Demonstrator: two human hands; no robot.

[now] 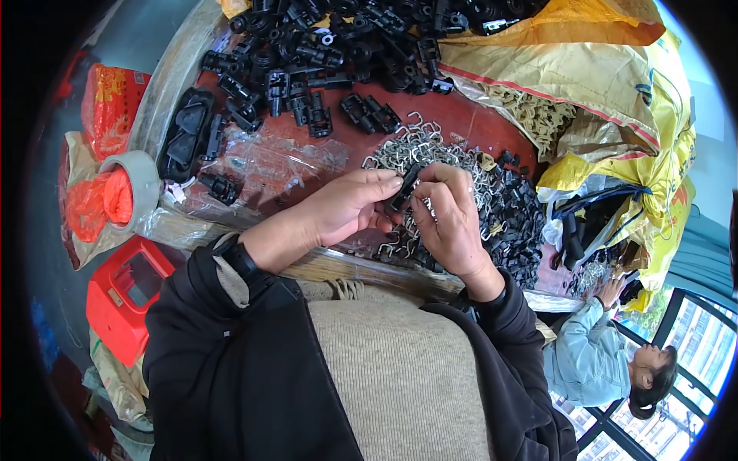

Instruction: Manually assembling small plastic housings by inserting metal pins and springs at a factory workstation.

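My left hand (346, 207) and my right hand (450, 219) meet over the red table (461, 123), both pinching one small black plastic clip (405, 187) between their fingertips. Right under the hands lies a heap of bent silver wire springs (430, 150). To the right of the hands sits a pile of small black plastic pieces (519, 223). A big heap of larger black plastic clips (330, 46) fills the far side of the table.
A roll of tape (131, 180) and orange bags (96, 203) lie at the left, a red plastic box (127, 296) below them. Yellow sacks (607, 84) are piled at the right. Another person in a light blue jacket (592, 357) sits at the lower right.
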